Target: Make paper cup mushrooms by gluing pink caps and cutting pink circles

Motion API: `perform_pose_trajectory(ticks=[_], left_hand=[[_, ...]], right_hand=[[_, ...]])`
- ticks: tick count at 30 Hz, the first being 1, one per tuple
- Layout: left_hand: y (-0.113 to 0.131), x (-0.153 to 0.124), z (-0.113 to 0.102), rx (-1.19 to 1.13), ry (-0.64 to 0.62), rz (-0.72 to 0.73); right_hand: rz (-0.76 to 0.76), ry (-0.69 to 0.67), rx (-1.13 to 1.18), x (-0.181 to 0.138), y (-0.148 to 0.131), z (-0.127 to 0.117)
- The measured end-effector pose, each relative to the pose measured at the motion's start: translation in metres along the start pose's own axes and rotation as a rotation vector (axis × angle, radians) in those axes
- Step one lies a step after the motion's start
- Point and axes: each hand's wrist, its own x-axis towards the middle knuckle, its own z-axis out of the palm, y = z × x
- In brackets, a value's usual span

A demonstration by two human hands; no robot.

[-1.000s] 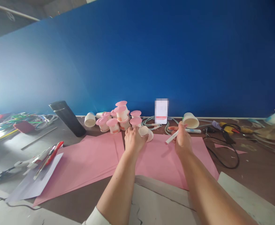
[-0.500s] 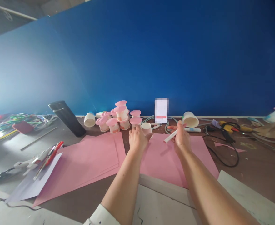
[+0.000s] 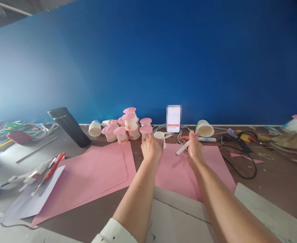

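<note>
My left hand (image 3: pixel 152 149) is closed at a white paper cup (image 3: pixel 159 135), thumb across its near side; the other fingers are partly hidden. The cup's open mouth shows, tilted toward me. In my right hand (image 3: pixel 195 148) is a white marker (image 3: pixel 183 148), its reddish end pointing down and left above a pink paper sheet (image 3: pixel 173 172). Just left of my left hand stand paper cups with pink discs on top (image 3: pixel 145 130). Behind my right hand another white paper cup (image 3: pixel 205 129) lies on its side, near a second marker (image 3: pixel 206 139).
A phone (image 3: pixel 173 118) stands against the blue wall. More disc-topped cups (image 3: pixel 130 123) are stacked left of centre. Further left are pink sheets (image 3: pixel 95 175), a glue gun (image 3: pixel 34 172), a red-handled cutter (image 3: pixel 54 165) and a black tumbler (image 3: pixel 70 126). Black cable (image 3: pixel 242 175) curls at right.
My left hand has shifted slightly right and closed in at the paper cup, whose mouth now shows more. My right hand holds the marker nearly as before. The view has shifted slightly.
</note>
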Motion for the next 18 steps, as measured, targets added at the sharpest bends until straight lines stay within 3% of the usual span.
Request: perform_pose_trajectory(ticks=[9, 18], left_hand=[[-0.015, 0.0, -0.023, -0.092, 0.01, -0.098], [-0.019, -0.005, -0.023, -0.087, -0.059, -0.004]], right_hand=[[0.015, 0.008, -0.048, -0.004, -0.008, -0.003], [0.034, 0.013, -0.027, 0.0, -0.006, -0.001]])
